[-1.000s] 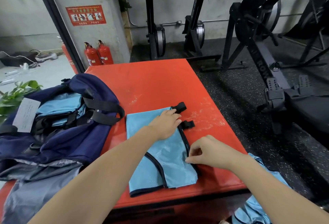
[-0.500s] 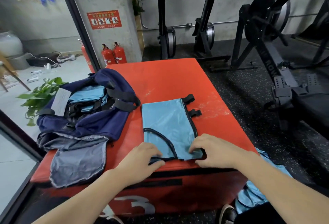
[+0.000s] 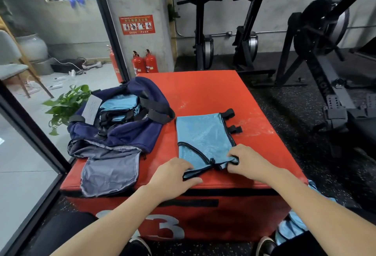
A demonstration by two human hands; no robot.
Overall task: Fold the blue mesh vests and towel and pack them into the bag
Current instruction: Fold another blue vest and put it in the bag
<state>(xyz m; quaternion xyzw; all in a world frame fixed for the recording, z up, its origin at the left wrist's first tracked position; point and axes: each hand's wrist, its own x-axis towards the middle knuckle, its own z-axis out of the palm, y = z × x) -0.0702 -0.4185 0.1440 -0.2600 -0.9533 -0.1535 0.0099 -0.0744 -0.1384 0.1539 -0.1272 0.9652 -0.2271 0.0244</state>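
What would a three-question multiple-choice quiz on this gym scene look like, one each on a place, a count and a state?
1. Where does the bag sit relative to the vest on the red box?
A. To its left
B. To its right
C. On top of it

2. How many black tabs stick out from the vest's right edge?
A. None
B. Two
C. Five

3. What is the bag's state?
A. Zipped shut
B. Open, with blue fabric inside
C. Open and empty

Answers:
1. A: the bag lies at the box's left side, the vest beside it to the right.
2. B: two tabs show, one above the other.
3. B: its top gapes and folded light-blue fabric shows inside.

The left hand and right hand each grip the vest's near edge.
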